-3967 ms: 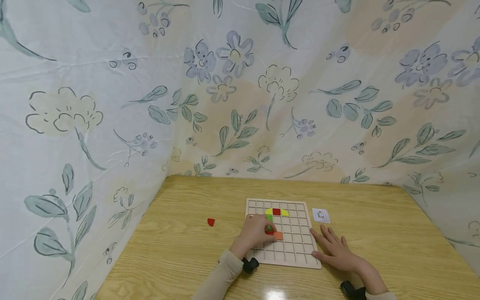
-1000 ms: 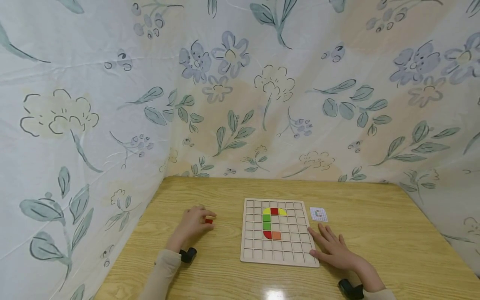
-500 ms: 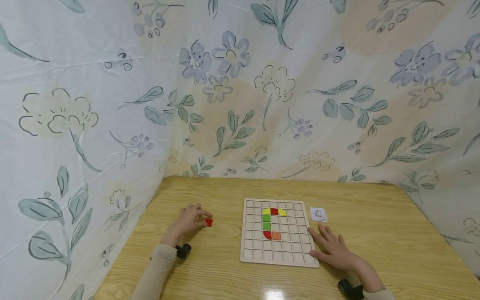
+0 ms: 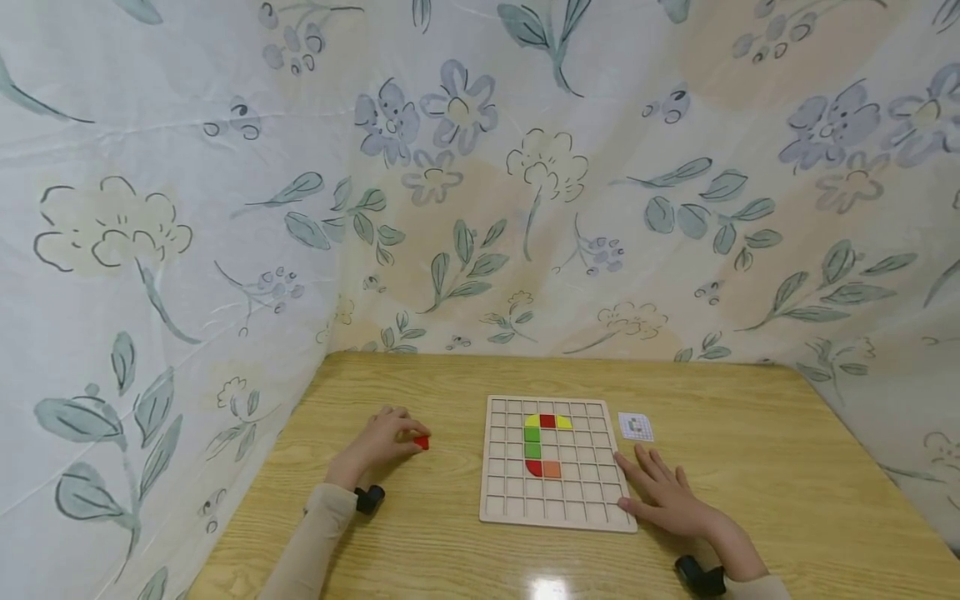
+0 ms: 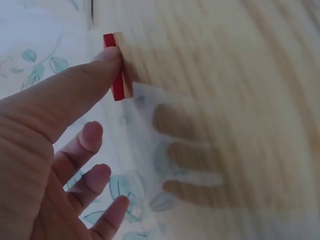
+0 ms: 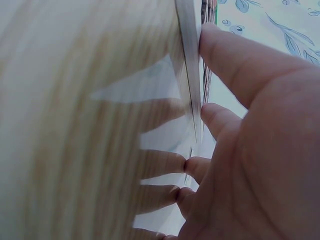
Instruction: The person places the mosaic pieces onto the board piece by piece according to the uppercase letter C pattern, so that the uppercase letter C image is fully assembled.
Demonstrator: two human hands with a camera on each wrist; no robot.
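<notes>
My left hand (image 4: 381, 442) is at the left part of the table, pinching a small red tile (image 4: 422, 442). In the left wrist view the thumb lies against the red tile (image 5: 117, 85), which is seen edge-on close to the tabletop; the index finger is hidden. The wooden grid board (image 4: 502, 500) bears two green tiles (image 4: 532, 442), yellow rounded tiles (image 4: 564, 422), a red square tile (image 4: 547, 422), a red rounded tile (image 4: 533, 468) and an orange tile (image 4: 552, 469). My right hand (image 4: 663, 496) has its fingers spread, with thumb and index finger touching the board's right edge.
A small pattern card (image 4: 636, 426) lies right of the board, just beyond the right fingertips. The wooden table (image 4: 420, 550) is bordered by a floral cloth (image 4: 480, 275) behind and at the sides. Black wrist cameras (image 4: 370, 499) sit on both wrists.
My left hand has left the orange tile on the board, moved left to the red tile lying on the table and taken hold of it. My right hand stays at the board's edge.
</notes>
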